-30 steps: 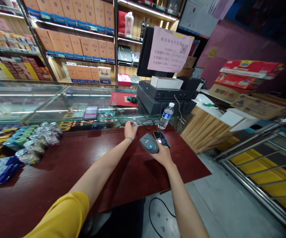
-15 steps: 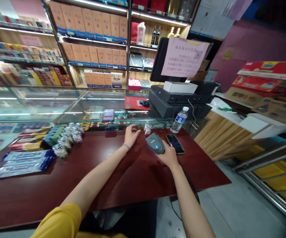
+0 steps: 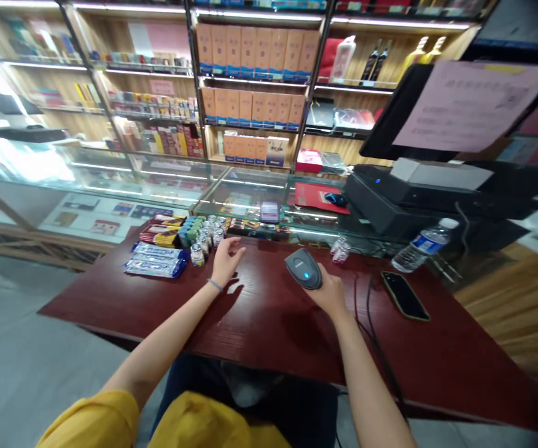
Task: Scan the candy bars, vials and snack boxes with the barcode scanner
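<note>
My right hand (image 3: 329, 292) is wrapped round a dark grey barcode scanner (image 3: 304, 269) with a lit blue light, held above the dark red table (image 3: 259, 323). My left hand (image 3: 226, 261) hangs over the table with its fingers apart and nothing in them. Close to its left stand several small jars (image 3: 197, 254) with silver lids. Beside these are green packets (image 3: 187, 231), red-and-gold packets (image 3: 162, 233) and blue-and-white packets (image 3: 157, 260). Another pair of small jars (image 3: 340, 250) sits beyond the scanner, near the glass case.
A water bottle (image 3: 423, 247) and a phone (image 3: 405, 295) are on the table's right side. Behind them stands a monitor with a pink sheet (image 3: 465, 106). The glass display case (image 3: 245, 183) borders the far edge. The scanner's black cable (image 3: 383, 354) runs over the table.
The view has swung to the left. My left hand has moved left, closer to the rows of small jars. The scanner stays in my right hand, now farther from the bottle and phone.
</note>
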`<state>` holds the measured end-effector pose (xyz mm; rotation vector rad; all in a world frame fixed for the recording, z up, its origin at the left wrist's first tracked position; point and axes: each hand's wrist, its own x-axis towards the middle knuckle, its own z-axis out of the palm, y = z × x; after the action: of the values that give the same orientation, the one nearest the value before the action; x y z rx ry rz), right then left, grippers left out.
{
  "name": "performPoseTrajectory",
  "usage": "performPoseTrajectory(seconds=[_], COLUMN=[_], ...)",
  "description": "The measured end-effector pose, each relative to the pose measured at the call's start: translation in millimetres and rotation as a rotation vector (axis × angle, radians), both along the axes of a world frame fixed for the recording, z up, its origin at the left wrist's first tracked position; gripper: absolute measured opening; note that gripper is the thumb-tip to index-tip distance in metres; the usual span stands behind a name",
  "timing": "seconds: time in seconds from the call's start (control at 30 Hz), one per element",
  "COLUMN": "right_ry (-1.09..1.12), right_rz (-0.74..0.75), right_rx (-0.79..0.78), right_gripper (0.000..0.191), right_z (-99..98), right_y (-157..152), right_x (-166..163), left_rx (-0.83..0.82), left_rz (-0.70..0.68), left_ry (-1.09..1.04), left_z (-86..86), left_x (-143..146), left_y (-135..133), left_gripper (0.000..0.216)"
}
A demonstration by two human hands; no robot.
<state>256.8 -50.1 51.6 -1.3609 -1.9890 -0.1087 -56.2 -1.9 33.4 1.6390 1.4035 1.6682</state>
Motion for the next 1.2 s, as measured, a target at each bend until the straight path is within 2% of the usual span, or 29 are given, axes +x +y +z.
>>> performPoseTrajectory(seconds=[0.2, 0.37, 0.47, 0.6, 0.73, 0.9, 1.2], right_ry=[-0.021, -0.018, -0.026, -0.047, -0.057, -0.068, -0.059], right_rz=[0.132, 0.17, 0.159, 0.184, 0.197, 0.196, 0.188], right_rx=[-0.004, 0.011, -0.002, -0.022, -0.033, -0.064, -0.056], right_gripper=[0.035, 0.035, 0.035, 0.035, 0.037, 0.039, 0.035], right_z=[-1.9, -11.5, -17.5, -19.8, -19.3, -19.6, -19.3], right_y=[4.2, 3.8, 0.9, -5.3, -8.5, -9.0, -11.0], right_x=[-43.9, -52.7, -52.6, -54.3, -55.5, -54.7, -53.0], left_rx=[0.027, 0.105, 0.156, 0.089, 0.042, 0.012, 0.051], left_rz=[0.14, 0.341, 0.428, 0.418, 0.372, 0.362, 0.35], left_ry=[0.022, 0.097, 0.202, 0.362, 0.464, 0.469, 0.486], left_z=[-0.5, -1.6, -5.3, -13.9, -22.8, -28.6, -28.0], left_x=[-54.6, -88.0, -99.2, -101.9, -98.7, -99.2, -92.8], left_y=[-34.8, -46.1, -46.8, -43.5, -40.1, -37.7, -34.2], left_gripper=[0.027, 0.026, 0.035, 0.058, 0.068, 0.063, 0.046])
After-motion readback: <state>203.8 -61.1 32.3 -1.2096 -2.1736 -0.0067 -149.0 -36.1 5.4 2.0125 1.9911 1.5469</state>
